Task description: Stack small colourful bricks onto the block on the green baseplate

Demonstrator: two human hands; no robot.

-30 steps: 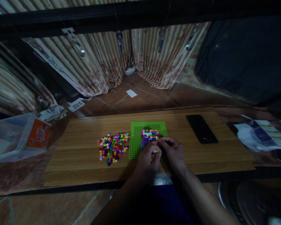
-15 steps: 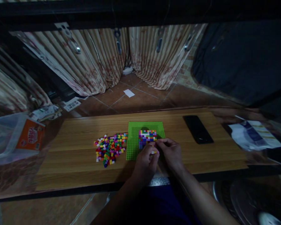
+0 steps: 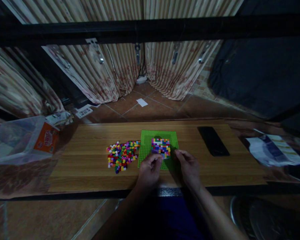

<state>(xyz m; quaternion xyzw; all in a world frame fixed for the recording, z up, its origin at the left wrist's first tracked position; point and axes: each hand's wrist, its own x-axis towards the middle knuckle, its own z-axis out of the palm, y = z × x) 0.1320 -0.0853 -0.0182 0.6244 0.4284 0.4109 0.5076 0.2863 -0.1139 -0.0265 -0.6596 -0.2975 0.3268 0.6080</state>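
A green baseplate (image 3: 146, 154) lies on the wooden table (image 3: 90, 166), bearing a square patch of small coloured bricks (image 3: 160, 147). A loose pile of coloured bricks (image 3: 121, 156) lies just left of the plate. My left hand (image 3: 149, 170) rests at the plate's near edge, fingers curled in a pinch just below the patch; what it holds is too small to make out. My right hand (image 3: 190, 166) sits to the right of the plate's near corner, fingers curled, close to the patch but apart from it.
A black phone (image 3: 213, 145) lies on the table to the right. A clear plastic box with an orange carton (image 3: 46, 141) stands off the left end. Papers (image 3: 275, 150) lie at the right. Striped curtains (image 3: 110, 76) and a tiled floor are beyond.
Both hands have drawn back from the brick patch and moved apart; the patch now shows whole. The camera has tilted slightly.
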